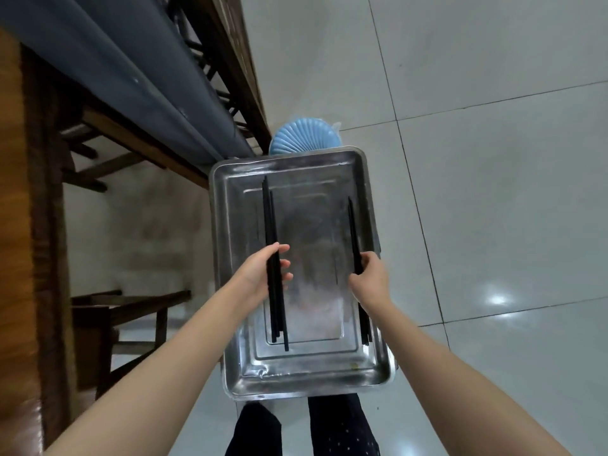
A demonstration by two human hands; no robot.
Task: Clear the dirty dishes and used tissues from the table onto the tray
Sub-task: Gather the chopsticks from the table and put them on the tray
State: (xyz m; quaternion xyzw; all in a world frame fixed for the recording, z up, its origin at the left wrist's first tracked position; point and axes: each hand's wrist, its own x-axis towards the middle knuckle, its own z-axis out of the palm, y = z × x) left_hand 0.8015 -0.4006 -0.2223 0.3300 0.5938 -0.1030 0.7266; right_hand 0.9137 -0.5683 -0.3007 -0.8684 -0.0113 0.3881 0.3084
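Head view: looking steeply down at a steel tray (296, 373) that fills the centre of the frame, with both bare forearms reaching in from the lower corners.
Left hand (263, 274): over the left half of the tray, palm turned toward the middle, thumb on top and fingers curled round the left chopsticks (270, 225).
Left chopsticks: a black bundle running almost straight up and down the frame, its lower ends over the tray's inner floor; whether they touch the metal cannot be told.
Right hand (371, 278): over the tray's right edge, back of the hand toward the camera, fingers wrapped tight round the right chopsticks (352, 225).
Right chopsticks: black, leaning slightly left at the top, with their lower ends by the tray's right rim.
Tray: long side pointing up the frame; its near rim lies above dark dotted trousers (342, 429), and what carries it cannot be told.
Blue fluted dish (302, 136): just past the tray's far rim, partly hidden by it.
Worktop (131, 77): grey edge slanting from the upper left down to the tray's far left corner.
Wooden stools (131, 311): at left, on the pale tiled floor (493, 159).
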